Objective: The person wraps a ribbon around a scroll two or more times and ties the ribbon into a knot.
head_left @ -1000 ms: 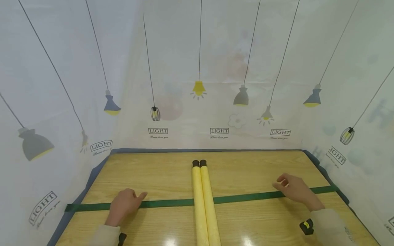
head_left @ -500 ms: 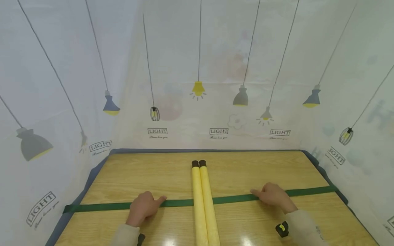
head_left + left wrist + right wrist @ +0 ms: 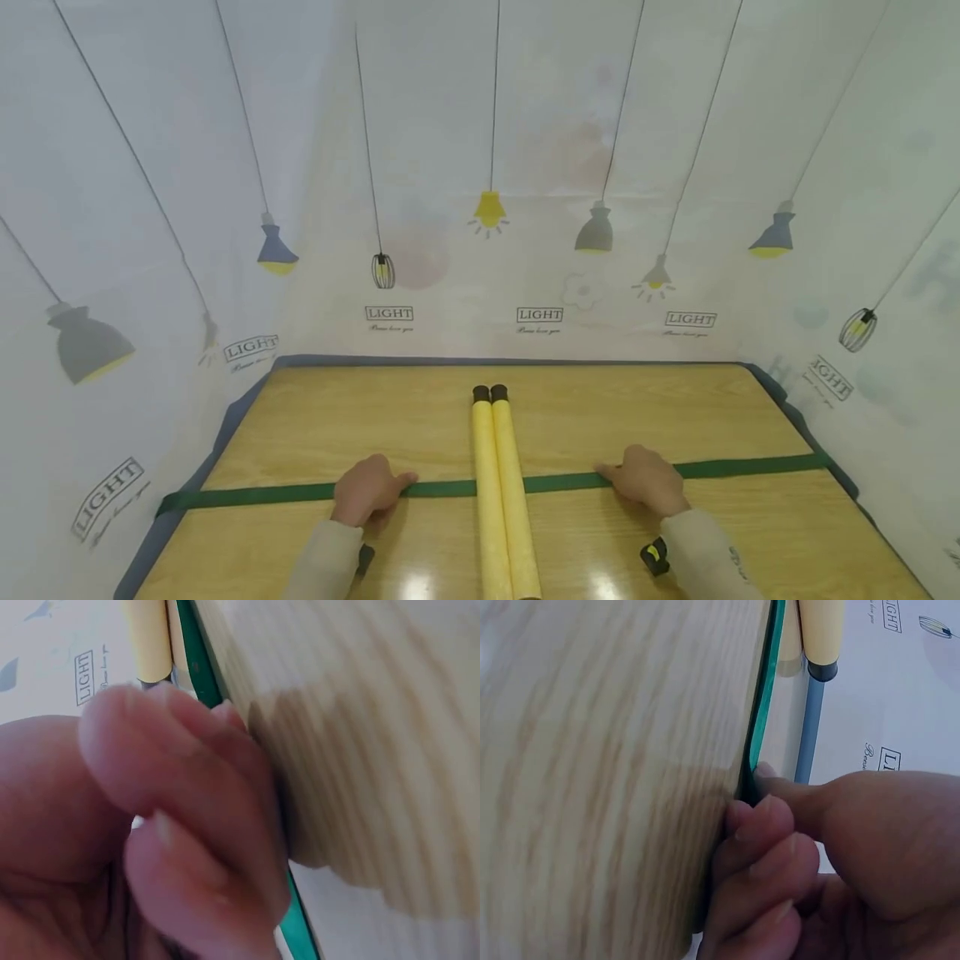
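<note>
A long green ribbon (image 3: 566, 482) runs across the wooden table, passing beneath two yellow tubes (image 3: 498, 492) with black end caps that lie side by side. My left hand (image 3: 367, 490) is on the ribbon left of the tubes, its thumb pointing towards them. Curled fingers (image 3: 187, 780) cover part of the ribbon in the left wrist view, and their grip there is partly hidden. To the right of the tubes, my right hand (image 3: 647, 480) pinches the ribbon between thumb and curled fingers, as the right wrist view shows.
The wooden table (image 3: 615, 408) has a dark blue edging (image 3: 480, 361). White cloth walls (image 3: 450, 108) printed with lamps stand around its back and sides. Both ribbon ends reach the table's side edges.
Both hands have come inward along the ribbon, the left moving right and the right moving left, and have settled onto it. The tubes stay where they were.
</note>
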Motion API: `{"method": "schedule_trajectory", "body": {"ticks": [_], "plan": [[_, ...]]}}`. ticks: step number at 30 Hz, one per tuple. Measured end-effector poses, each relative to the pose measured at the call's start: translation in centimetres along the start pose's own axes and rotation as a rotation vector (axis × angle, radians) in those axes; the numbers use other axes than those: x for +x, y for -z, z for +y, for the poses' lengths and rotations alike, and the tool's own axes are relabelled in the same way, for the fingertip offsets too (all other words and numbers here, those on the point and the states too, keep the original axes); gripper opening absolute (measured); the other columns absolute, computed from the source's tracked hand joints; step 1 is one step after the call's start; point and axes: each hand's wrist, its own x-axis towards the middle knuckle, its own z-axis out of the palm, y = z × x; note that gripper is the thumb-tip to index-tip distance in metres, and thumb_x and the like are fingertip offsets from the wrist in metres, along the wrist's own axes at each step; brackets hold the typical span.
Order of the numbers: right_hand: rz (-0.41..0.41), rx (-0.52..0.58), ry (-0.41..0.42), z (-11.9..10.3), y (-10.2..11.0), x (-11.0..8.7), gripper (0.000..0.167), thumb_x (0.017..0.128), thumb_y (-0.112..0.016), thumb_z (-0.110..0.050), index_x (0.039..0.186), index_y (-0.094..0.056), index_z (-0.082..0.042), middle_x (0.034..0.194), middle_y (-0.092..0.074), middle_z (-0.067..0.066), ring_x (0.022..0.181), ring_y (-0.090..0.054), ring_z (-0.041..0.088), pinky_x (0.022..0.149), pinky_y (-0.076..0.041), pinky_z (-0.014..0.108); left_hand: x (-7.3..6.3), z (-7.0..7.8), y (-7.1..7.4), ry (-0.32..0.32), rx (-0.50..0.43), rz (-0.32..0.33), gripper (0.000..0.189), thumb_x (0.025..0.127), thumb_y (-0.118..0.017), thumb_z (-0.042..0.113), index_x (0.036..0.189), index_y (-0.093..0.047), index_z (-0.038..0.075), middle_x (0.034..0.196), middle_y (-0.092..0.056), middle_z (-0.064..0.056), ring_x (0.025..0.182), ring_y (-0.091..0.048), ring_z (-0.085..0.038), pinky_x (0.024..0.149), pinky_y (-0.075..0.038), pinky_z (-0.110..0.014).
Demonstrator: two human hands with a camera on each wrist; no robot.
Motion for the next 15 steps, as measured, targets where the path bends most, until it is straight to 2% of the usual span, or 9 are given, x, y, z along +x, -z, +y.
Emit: {"method": "schedule_trajectory", "body": {"ticks": [5,10,13,15], "plan": [[0.024,0.033,0.025,0.1,-0.2,-0.3,0.054,0.101,-0.063,-0.044,0.058,-0.053,-0.013,0.046,-0.034,-0.007,0.044,-0.025,0.005,0.043,-0.022,0.019,-0.1,0.7,0.3,0.017,-0.022,0.000,0.054,0.101,-0.064,0.043,0.058,-0.063,0.009,0.039,-0.053,0.004,0.034,-0.049,-0.007,0.038,-0.030,-0.018],[0.106,0.101,0.086,0.5,-0.8,0.0,0.055,0.102,-0.061,-0.032,0.052,-0.042,-0.017,0.046,-0.034,-0.007,0.044,-0.027,0.007,0.044,-0.022,0.019,-0.6,1.0,0.2,0.029,-0.072,0.012,0.051,0.103,-0.060,0.033,0.059,-0.064,0.009,0.041,-0.053,0.005,0.036,-0.052,-0.009,0.038,-0.032,-0.018],[0.156,0.163,0.105,0.7,-1.0,0.2,0.050,0.103,-0.058,-0.026,0.056,-0.045,-0.015,0.049,-0.036,-0.005,0.045,-0.031,0.009,0.045,-0.025,0.022,-0.7,1.0,0.0,0.014,-0.105,0.059,0.052,0.103,-0.054,0.022,0.051,-0.057,0.012,0.040,-0.047,0.006,0.037,-0.045,-0.008,0.038,-0.029,-0.019],[0.188,0.203,0.120,0.8,-1.1,0.3,0.042,0.103,-0.057,-0.023,0.063,-0.057,-0.010,0.053,-0.044,-0.004,0.048,-0.037,0.011,0.048,-0.030,0.024,-0.8,0.9,-0.1,0.003,-0.135,0.106,0.052,0.099,-0.051,0.016,0.048,-0.051,0.014,0.039,-0.043,0.007,0.037,-0.040,-0.008,0.038,-0.027,-0.019]]}}
